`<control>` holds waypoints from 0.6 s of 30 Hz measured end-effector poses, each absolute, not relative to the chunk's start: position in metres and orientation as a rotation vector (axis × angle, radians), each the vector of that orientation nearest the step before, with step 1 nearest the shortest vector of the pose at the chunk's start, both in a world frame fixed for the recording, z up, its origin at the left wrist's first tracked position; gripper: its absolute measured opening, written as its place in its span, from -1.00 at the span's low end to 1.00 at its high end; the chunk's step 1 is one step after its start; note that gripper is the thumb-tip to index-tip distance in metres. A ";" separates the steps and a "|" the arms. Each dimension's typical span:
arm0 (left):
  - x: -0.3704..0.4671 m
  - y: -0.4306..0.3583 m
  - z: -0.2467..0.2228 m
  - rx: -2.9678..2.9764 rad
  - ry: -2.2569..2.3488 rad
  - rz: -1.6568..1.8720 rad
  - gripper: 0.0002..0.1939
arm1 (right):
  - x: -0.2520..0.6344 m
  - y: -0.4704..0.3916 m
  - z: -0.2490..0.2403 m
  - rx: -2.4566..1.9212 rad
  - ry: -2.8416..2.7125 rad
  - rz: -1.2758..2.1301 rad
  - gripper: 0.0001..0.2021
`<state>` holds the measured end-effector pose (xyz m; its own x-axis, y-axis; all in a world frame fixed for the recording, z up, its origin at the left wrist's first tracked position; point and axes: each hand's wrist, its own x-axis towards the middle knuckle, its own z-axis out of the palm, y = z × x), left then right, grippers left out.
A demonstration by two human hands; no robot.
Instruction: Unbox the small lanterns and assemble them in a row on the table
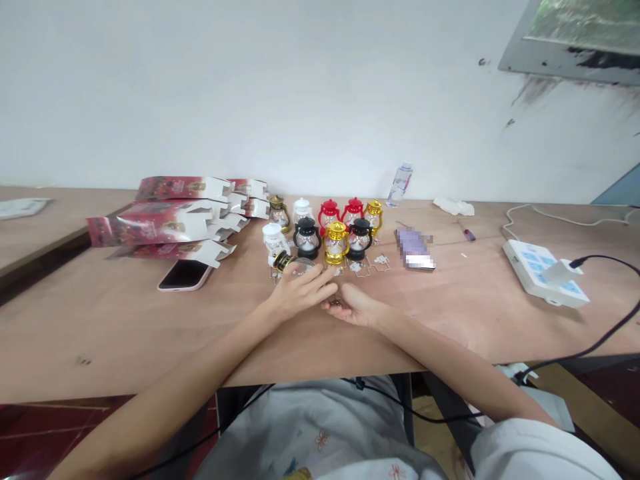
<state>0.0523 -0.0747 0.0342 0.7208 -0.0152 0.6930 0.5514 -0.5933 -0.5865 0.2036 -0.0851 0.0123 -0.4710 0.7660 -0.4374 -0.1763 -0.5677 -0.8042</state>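
Seemingly done: nine upright lanterns [335,244] on the desk [310,350] | apparently unfinished: the tilted lantern [283,261] your left grip [300,288] grasps, just before them | your right grip [357,307] cups a small dark piece [336,303], kind unclear

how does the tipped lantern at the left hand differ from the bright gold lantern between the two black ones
The tipped lantern leans over, top toward the left, while the bright gold lantern stands upright. The tipped lantern's top looks dark with gold trim; the bright gold lantern's is shiny gold. Both have a clear middle section, though the left hand partly hides the tipped one's.
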 end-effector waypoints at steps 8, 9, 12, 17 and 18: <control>0.048 -0.074 0.036 -2.103 -0.568 -0.922 -0.77 | 0.241 -0.073 0.037 -1.279 -1.732 1.830 -0.62; 0.048 -0.074 0.036 -2.127 -0.572 -0.933 -0.78 | 0.251 -0.068 0.041 -1.354 -1.797 1.702 -0.59; 0.047 -0.075 0.036 -2.186 -0.550 -0.978 -0.81 | 0.283 -0.054 0.048 -1.524 -1.807 1.344 -0.54; 0.046 -0.076 0.036 -2.194 -0.490 -1.067 -0.83 | 0.313 -0.042 0.050 -1.753 -1.764 1.044 -0.73; 0.045 -0.076 0.036 -2.194 -0.499 -1.079 -0.84 | 0.315 -0.041 0.050 -1.825 -1.776 0.940 -0.73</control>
